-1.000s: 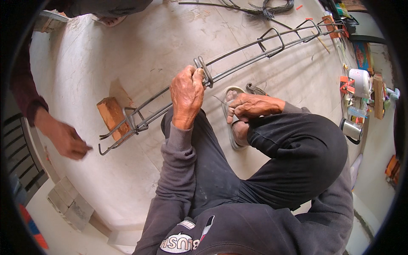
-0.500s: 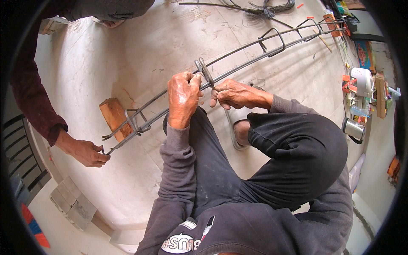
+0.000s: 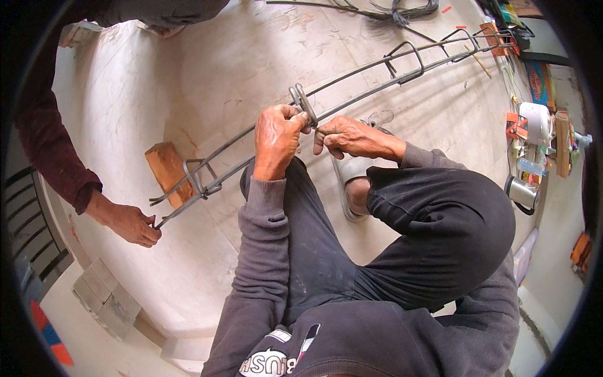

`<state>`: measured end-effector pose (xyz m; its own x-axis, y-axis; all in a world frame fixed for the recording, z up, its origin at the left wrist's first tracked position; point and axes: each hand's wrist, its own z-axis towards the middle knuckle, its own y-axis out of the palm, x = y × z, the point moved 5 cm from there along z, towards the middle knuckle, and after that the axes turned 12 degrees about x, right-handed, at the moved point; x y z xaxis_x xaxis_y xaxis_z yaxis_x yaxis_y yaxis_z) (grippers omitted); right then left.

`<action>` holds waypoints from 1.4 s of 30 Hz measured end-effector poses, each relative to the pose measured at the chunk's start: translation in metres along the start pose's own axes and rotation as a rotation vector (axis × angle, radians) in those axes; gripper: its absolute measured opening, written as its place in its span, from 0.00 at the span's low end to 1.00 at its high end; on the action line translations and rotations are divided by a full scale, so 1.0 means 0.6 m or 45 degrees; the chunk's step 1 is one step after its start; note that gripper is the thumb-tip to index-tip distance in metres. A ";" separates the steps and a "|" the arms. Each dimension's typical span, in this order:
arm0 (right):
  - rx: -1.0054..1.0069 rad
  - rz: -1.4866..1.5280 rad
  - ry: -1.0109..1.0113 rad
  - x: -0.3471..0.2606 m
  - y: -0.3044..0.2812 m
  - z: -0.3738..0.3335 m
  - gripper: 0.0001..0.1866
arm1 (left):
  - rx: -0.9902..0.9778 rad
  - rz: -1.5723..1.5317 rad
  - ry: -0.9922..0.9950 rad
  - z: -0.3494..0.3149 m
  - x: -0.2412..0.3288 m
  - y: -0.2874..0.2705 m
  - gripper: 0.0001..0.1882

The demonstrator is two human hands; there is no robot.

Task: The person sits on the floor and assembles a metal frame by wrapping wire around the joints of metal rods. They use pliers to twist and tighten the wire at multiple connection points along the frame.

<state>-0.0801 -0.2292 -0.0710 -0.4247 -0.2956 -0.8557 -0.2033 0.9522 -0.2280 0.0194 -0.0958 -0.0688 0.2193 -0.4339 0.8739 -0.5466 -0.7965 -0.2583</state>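
Note:
A long steel rebar frame (image 3: 358,98) runs slantwise from lower left to upper right in front of my knees. Two or so bent stirrups (image 3: 303,99) sit bunched around its bars near the middle. My left hand (image 3: 279,141) is closed on these stirrups, thumb and fingers against their near side. Just right of it, my right hand (image 3: 357,138) has its fingers bent and pinched near the stirrups' lower corner; whatever it pinches is too small to make out. Other stirrups (image 3: 407,60) stand spaced along the frame's right part.
A co-worker's hand (image 3: 134,225) grips the frame's left end. Bricks prop the frame, one at left (image 3: 164,168) and one at far right (image 3: 492,39). A bundle of dark wire (image 3: 397,17) lies beyond. A metal cup (image 3: 522,193) and white pot (image 3: 536,122) line the right side.
My left hand has shifted slightly right, closer around the stirrups. My right hand's fingers have curled a little. The co-worker's hand has barely moved.

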 end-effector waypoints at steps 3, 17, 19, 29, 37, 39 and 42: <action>0.003 -0.002 -0.048 -0.003 0.007 0.012 0.17 | 0.109 -0.064 -0.034 -0.005 -0.008 -0.014 0.13; 0.180 -0.061 -0.094 -0.016 0.003 -0.006 0.13 | 0.539 0.230 0.661 -0.039 0.005 -0.005 0.06; 0.248 -0.090 -0.179 -0.021 -0.002 -0.009 0.12 | 0.548 0.285 0.765 -0.040 0.010 0.001 0.06; 0.386 -0.441 -0.310 -0.042 -0.024 -0.007 0.07 | 0.531 0.131 0.760 -0.038 0.003 0.007 0.06; 0.382 -0.466 -0.314 -0.050 -0.025 -0.013 0.08 | 0.531 0.111 0.772 -0.040 0.006 0.008 0.07; 0.435 -0.507 -0.460 -0.048 -0.038 -0.025 0.09 | 0.502 0.120 0.791 -0.036 0.016 0.019 0.07; 0.346 -0.468 -0.329 -0.042 -0.029 -0.009 0.10 | 0.494 0.080 0.868 -0.036 0.005 0.004 0.06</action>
<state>-0.0707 -0.2389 -0.0431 -0.1301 -0.6180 -0.7754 -0.0469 0.7850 -0.6177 0.0015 -0.0897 -0.0582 -0.4157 -0.2289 0.8802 -0.1925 -0.9237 -0.3311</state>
